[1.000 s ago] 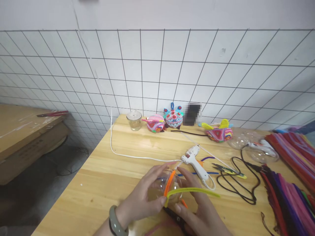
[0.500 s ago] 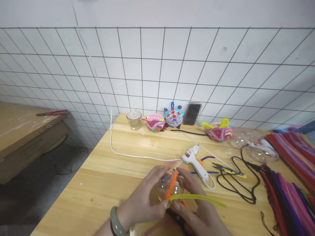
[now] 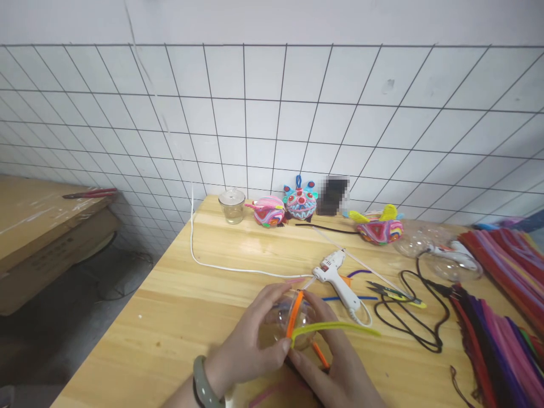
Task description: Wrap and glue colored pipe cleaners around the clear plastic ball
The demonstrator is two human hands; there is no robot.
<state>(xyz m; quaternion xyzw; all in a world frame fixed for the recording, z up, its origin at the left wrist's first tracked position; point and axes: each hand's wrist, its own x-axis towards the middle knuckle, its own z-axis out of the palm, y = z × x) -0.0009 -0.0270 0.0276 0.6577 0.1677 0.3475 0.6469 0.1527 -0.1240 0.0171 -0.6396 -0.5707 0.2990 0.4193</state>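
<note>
Here, clear plastic sphere, fuzzy pipe cleaners

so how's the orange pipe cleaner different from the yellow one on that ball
The orange pipe cleaner runs up over the clear ball; the yellow pipe cleaner lies sideways, its end jutting right past the ball. Orange looks shorter. Both are fuzzy stems pinched at the ball by left hand and right hand.

Wall: white square tiles with dark grout ahead of me, plain white band above.
Table: light wooden top in front of me, far edge against the wall.
Floor: dark grey concrete, to my left.
Left furniture: cardboard-brown surface, well apart from my table.
Light: even, soft shadows.
</note>
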